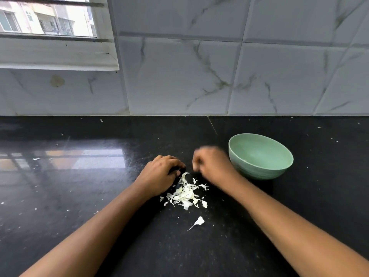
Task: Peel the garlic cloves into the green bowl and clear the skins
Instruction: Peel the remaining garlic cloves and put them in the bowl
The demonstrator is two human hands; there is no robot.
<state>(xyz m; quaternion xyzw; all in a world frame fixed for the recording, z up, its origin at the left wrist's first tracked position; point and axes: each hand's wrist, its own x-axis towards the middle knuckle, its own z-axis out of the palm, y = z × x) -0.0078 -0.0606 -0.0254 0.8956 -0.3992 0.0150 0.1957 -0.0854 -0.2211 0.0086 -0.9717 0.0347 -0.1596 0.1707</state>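
Resting on the black counter (79,196), the left hand (159,172) has its fingers curled at the far edge of the pile of garlic skins (183,193). Whether it holds anything cannot be told. The right hand (211,166) is blurred and curled, perhaps pinching something, just beside the green bowl (259,156).

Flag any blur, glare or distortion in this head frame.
Head view: right hand is motion-blurred, left hand sharper; window is blown out and mirrors as glare on the black counter at left; the wide-angle lens bows the wall tile lines; garlic skins and green bowl are crisp.
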